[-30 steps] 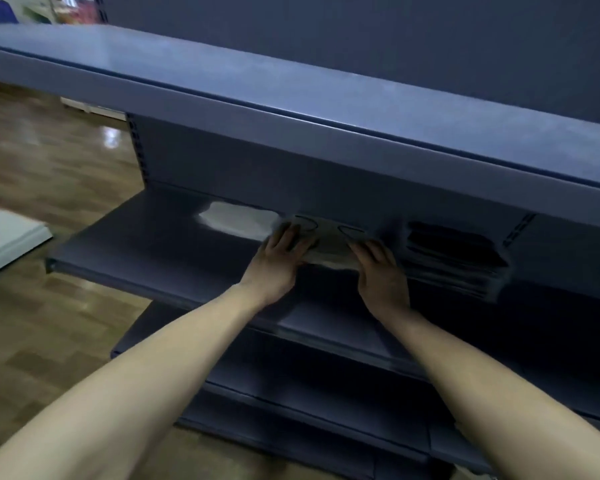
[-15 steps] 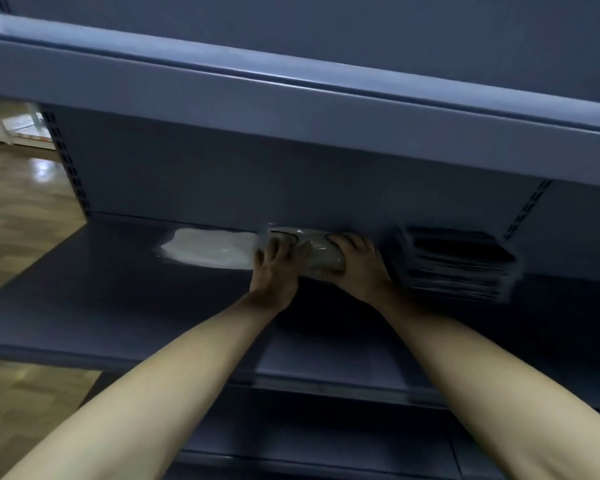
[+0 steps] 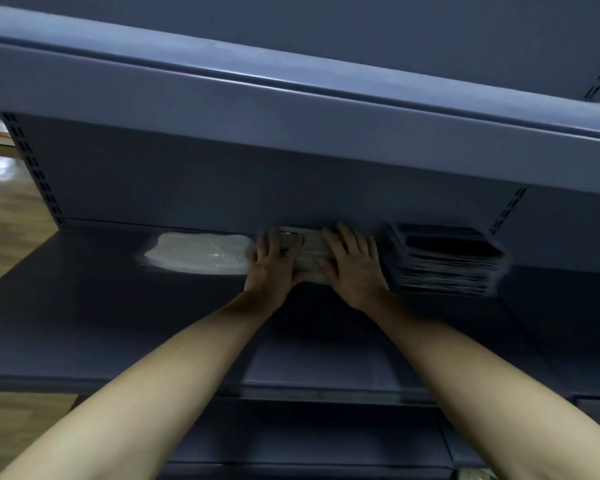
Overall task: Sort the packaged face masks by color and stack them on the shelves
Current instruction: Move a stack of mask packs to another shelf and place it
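- Packaged face masks sit in three colour groups along the back of the dark blue-grey metal shelf [image 3: 84,306]: a low white pile of plastic-wrapped masks [image 3: 198,252] on the left, a pale grey-beige stack [image 3: 310,252] in the middle, and a taller stack of black masks [image 3: 447,261] on the right.
- The left hand [image 3: 272,268] and right hand [image 3: 355,268] both lie on the grey-beige stack with fingers spread fairly straight, pressing on its two ends rather than curling round it.
- Judging by this, sorting looks well advanced: each colour has its own spot, and the middle stack is being squared up against the back panel.
- Whether more masks wait elsewhere cannot be told; no loose ones show.
- The lower shelves appear dark and hard to read.
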`<state>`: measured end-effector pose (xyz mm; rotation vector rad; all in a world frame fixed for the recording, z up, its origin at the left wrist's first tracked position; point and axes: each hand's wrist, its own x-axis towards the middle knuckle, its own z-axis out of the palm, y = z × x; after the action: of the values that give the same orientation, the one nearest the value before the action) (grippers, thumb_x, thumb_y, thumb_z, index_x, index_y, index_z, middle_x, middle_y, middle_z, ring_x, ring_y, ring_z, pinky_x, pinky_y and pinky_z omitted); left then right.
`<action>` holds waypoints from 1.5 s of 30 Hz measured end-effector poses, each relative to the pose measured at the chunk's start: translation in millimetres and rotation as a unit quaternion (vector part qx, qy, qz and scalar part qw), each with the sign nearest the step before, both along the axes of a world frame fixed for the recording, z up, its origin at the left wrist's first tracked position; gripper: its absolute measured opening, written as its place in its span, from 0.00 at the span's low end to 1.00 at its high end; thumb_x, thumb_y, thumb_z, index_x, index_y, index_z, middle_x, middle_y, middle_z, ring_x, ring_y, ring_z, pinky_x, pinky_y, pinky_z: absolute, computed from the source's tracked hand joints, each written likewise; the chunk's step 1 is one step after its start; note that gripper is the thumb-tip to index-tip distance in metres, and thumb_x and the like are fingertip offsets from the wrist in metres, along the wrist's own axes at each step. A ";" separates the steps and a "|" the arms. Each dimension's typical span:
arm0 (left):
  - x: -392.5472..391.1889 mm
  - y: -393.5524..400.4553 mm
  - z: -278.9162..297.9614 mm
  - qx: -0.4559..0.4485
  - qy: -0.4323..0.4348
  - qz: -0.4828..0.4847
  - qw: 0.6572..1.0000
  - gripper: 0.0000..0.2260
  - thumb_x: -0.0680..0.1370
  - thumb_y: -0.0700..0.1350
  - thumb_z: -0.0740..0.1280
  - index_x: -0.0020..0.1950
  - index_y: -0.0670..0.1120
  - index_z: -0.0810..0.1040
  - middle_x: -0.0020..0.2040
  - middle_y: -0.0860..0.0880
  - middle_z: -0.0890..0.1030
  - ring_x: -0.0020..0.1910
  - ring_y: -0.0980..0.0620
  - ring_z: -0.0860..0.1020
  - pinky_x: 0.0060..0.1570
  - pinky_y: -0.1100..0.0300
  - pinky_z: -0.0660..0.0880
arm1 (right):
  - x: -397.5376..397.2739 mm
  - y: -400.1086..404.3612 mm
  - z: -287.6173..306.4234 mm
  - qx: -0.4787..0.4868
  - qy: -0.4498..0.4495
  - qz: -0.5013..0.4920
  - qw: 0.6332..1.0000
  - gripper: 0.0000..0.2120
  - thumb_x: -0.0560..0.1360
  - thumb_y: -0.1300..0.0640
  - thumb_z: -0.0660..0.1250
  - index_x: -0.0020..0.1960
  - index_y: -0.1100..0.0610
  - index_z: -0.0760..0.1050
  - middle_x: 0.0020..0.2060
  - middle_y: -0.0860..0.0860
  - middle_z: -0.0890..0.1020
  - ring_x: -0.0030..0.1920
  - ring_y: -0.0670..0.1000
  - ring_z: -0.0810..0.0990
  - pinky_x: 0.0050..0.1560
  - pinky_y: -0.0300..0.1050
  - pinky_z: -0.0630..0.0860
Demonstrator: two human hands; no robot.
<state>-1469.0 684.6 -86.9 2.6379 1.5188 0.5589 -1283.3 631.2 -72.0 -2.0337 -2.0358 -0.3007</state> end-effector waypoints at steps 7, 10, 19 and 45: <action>-2.4 -2.2 14.0 -0.034 -0.003 -0.005 0.999 0.35 0.76 0.62 0.66 0.79 0.54 0.58 0.80 0.40 0.49 0.78 0.38 0.45 0.75 0.40 0.52 | -3.9 -1.6 4.9 -0.090 -0.004 -0.013 0.996 0.32 0.81 0.36 0.51 0.81 0.48 0.50 0.80 0.52 0.50 0.79 0.57 0.47 0.76 0.67 0.43; -7.4 -16.5 23.5 -0.010 0.040 0.026 0.999 0.36 0.77 0.59 0.66 0.80 0.51 0.54 0.80 0.41 0.49 0.79 0.38 0.44 0.75 0.38 0.43 | -9.3 -13.9 10.8 -0.056 -0.016 -0.030 0.998 0.34 0.80 0.36 0.54 0.79 0.52 0.55 0.79 0.54 0.54 0.79 0.59 0.51 0.76 0.68 0.45; -8.6 -62.3 65.4 -0.015 0.084 -0.057 0.995 0.31 0.80 0.53 0.61 0.80 0.48 0.55 0.79 0.44 0.55 0.78 0.39 0.51 0.75 0.40 0.49 | -28.0 -62.9 45.5 -0.068 0.049 -0.019 0.996 0.32 0.81 0.43 0.60 0.80 0.51 0.55 0.79 0.53 0.58 0.78 0.58 0.55 0.77 0.63 0.50; 226.9 -408.2 84.9 -0.039 0.145 -0.277 0.949 0.27 0.81 0.55 0.59 0.78 0.50 0.59 0.75 0.44 0.65 0.77 0.41 0.58 0.74 0.38 0.52 | 160.1 -469.8 56.8 -0.057 0.078 -0.271 0.958 0.28 0.82 0.42 0.56 0.79 0.52 0.58 0.76 0.51 0.66 0.76 0.54 0.61 0.75 0.58 0.57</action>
<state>-1242.0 276.4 -2.0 2.9825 0.7375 0.0675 -1123.2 161.4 -15.2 -2.5708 -1.4041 -0.1128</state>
